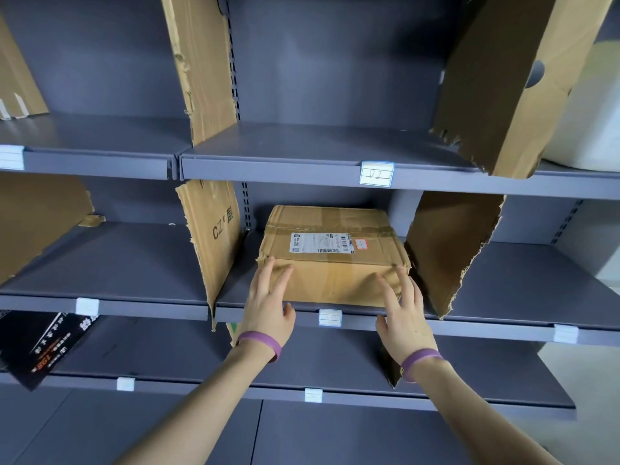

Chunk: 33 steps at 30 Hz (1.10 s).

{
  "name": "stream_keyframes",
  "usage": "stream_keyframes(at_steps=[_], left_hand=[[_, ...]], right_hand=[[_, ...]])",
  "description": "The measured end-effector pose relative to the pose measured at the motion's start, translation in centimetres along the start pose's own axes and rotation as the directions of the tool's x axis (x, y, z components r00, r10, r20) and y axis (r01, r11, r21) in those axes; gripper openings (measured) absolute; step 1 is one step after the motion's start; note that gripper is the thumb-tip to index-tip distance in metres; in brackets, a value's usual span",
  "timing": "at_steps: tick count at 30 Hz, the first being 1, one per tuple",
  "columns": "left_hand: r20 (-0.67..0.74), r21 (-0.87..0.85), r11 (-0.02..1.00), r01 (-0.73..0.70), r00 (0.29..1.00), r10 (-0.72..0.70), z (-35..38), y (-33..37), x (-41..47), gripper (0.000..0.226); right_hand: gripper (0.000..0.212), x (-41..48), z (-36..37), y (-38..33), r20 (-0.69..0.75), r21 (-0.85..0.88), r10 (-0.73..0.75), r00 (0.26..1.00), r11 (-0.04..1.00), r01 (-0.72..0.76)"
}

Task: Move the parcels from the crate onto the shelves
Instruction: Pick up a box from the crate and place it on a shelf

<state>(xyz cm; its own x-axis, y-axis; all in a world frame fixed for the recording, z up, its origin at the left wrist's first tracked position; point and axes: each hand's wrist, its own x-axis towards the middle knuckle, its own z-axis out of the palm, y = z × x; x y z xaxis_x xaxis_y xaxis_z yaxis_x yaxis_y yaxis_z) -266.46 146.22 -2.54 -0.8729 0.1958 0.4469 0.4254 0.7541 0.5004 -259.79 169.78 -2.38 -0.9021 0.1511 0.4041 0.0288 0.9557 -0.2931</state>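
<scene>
A brown cardboard parcel (332,243) with a white shipping label lies on the middle shelf (496,286), between two torn cardboard dividers. My left hand (268,303) presses straight fingers against the parcel's front face at its left corner. My right hand (399,310) presses the front face near the right corner, fingers straight too. Both wrists wear purple bands. The crate is out of view.
Grey metal shelving fills the view. Cardboard dividers (214,243) (449,253) flank the parcel's bay. The upper shelf (302,146) carries a tag marked 02 (376,174) and a white bulky object (587,112) at right. A black box (43,347) sits on the lower left shelf.
</scene>
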Motion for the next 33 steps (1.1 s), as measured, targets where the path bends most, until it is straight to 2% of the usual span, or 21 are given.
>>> stream_keyframes(at_steps=[5,9,14,19,22,28,33], left_hand=[[-0.018,0.005,1.0,-0.006,1.0,0.006,-0.6,0.0,-0.7,0.064],[-0.012,-0.068,0.997,-0.045,0.999,0.045,0.4,1.2,-2.6,0.059],[0.118,-0.199,0.966,-0.162,0.975,0.188,4.0,4.9,-6.2,0.057],[0.276,-0.306,0.932,-0.193,0.919,0.281,7.4,10.8,-10.5,0.058],[0.347,-0.372,0.898,-0.235,0.862,0.369,8.8,15.8,-13.2,0.058],[0.501,-0.431,0.829,-0.356,0.67,0.548,11.1,27.3,-21.3,0.056],[0.595,-0.482,0.795,-0.369,0.528,0.605,13.0,35.9,-30.9,0.056]], right_hand=[[0.069,-0.9,-0.2,-0.6,0.04,-0.02,0.046,0.998,0.999,-0.046],[0.067,-3.8,0.4,-1.0,0.057,-0.042,0.097,0.994,0.995,-0.095],[0.072,-9.7,0.7,0.9,0.133,-0.105,0.203,0.97,0.976,-0.19],[0.073,-16.9,-2.6,5.1,0.109,-0.179,0.382,0.918,0.916,-0.36],[0.073,-22.0,-5.6,7.9,0.064,-0.17,0.498,0.865,0.86,-0.482],[0.067,-34.3,-12.2,13.1,-0.028,-0.13,0.659,0.752,0.743,-0.656],[0.068,-46.0,-18.3,17.0,-0.124,-0.039,0.783,0.61,0.61,-0.791]])
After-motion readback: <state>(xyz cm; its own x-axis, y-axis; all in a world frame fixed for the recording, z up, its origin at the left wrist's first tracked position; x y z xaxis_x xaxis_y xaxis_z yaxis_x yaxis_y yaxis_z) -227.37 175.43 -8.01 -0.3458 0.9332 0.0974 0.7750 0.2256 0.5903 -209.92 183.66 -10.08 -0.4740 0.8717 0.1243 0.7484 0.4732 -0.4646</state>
